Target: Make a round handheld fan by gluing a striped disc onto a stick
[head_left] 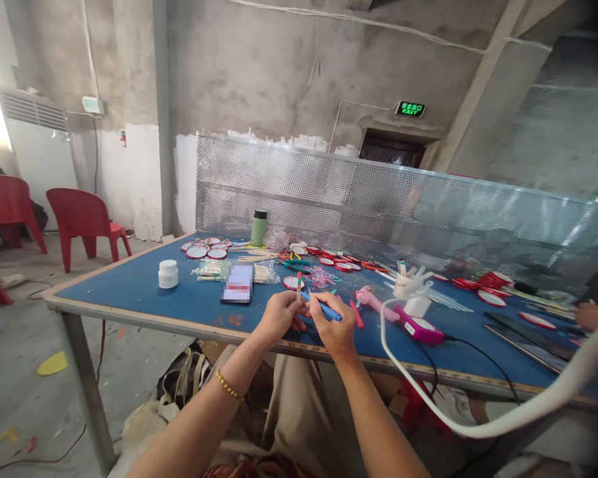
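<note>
on table (129, 285): jar (168, 274) at left; phone (237, 285) right of jar, before bagged sticks (266, 273); bottle (259, 230) behind phone, before mesh panel (279, 179); left hand (282, 313) and right hand (335, 325) near front edge, short strip (299, 283) in left, pen (329, 311) in right; container (403, 287) right of hands; chairs (84, 222) left of table.

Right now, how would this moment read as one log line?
left hand: holds red-tipped strip | right hand: holds blue pen-like tool | nearby: phone, white jar | surface: blue tabletop
</note>
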Tool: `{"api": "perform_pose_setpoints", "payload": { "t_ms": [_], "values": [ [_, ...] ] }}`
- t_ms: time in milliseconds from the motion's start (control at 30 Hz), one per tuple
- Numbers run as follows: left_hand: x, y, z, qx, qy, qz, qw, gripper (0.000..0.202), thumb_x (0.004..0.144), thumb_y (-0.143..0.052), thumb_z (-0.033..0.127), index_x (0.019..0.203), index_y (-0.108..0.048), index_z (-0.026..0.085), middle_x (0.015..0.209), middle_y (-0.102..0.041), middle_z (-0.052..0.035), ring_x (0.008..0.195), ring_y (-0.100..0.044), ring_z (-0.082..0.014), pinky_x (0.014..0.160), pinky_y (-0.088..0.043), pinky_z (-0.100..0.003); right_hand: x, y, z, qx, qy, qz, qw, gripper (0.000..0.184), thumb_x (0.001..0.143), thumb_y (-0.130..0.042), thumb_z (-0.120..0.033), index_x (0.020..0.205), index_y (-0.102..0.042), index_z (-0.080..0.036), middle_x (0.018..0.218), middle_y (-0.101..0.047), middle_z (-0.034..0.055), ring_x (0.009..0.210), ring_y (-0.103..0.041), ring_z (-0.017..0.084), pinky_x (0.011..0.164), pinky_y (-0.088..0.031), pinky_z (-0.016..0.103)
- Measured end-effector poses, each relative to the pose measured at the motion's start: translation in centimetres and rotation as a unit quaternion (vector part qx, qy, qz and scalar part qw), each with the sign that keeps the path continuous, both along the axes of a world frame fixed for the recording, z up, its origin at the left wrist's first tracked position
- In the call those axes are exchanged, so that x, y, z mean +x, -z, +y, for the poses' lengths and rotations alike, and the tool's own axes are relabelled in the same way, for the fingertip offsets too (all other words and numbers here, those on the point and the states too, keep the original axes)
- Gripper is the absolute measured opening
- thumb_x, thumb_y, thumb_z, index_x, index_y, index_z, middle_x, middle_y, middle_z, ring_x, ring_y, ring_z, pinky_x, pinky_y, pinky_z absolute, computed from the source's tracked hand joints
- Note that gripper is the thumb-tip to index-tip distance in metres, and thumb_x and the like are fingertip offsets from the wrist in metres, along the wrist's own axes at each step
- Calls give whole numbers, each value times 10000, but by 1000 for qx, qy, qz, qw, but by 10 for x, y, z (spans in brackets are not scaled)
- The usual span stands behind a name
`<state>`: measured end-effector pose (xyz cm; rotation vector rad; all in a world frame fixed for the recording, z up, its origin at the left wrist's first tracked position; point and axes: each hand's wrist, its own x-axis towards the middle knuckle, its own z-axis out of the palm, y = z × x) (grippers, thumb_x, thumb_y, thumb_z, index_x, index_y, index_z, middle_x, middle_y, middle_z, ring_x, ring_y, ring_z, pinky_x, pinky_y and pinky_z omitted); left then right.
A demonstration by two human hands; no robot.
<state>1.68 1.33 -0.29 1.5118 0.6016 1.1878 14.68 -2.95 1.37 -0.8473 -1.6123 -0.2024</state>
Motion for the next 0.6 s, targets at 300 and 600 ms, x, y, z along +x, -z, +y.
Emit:
{"api": "perform_pose_setpoints", "payload": {
  "t_ms": [300, 600],
  "values": [
    [0, 0, -1, 4, -5, 1, 1000, 285, 822, -585, 418, 723, -535, 156, 572, -571, 23, 447, -636, -124, 392, -432, -161, 0, 1, 2, -2, 5, -14, 1000, 160, 922, -570, -249, 814, -679, -204, 727, -702, 20, 642, -663, 149, 635, -539, 251],
    [-1, -1, -1, 9, -13, 11, 1000, 291, 829, -586, 425, 709, -528, 166, 541, -565, 26, 455, -642, -134, 397, -437, -171, -1, 0, 1, -8, 4, -15, 1000, 165, 923, -563, -259, 813, -677, -212, 719, -701, 21, 634, -660, 154, 626, -548, 259]
  ]
}}
